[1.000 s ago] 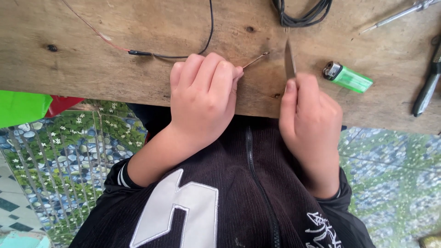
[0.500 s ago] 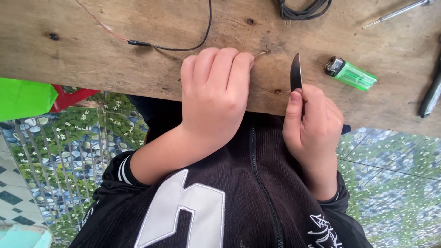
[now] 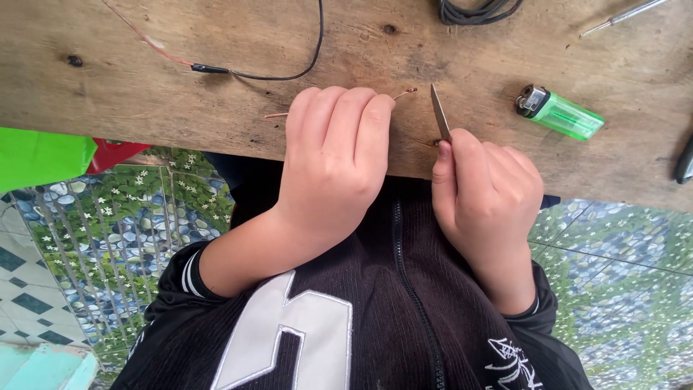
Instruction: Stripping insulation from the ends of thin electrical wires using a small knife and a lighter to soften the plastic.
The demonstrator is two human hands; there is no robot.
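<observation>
My left hand (image 3: 333, 155) is closed on a thin copper-coloured wire (image 3: 405, 92), pressing it against the wooden table (image 3: 216, 108). The wire's bare end sticks out past my fingertips to the right; a short stub shows on the left. My right hand (image 3: 485, 186) grips a small knife (image 3: 439, 114), its grey blade pointing up and away from me. The blade tip stands just right of the wire's end, a small gap between them. The knife's handle is hidden in my fist.
A green lighter (image 3: 559, 113) lies right of the knife. A black cable joined to a red wire (image 3: 238, 71) runs across the table's far left. A coiled black cable (image 3: 476, 10), a metal tool (image 3: 624, 16) and a dark tool (image 3: 686, 162) lie near the edges.
The view has shifted slightly. My left hand stays on the wire. The knife blade has tilted and sits a little closer to the wire's end than half a second ago.
</observation>
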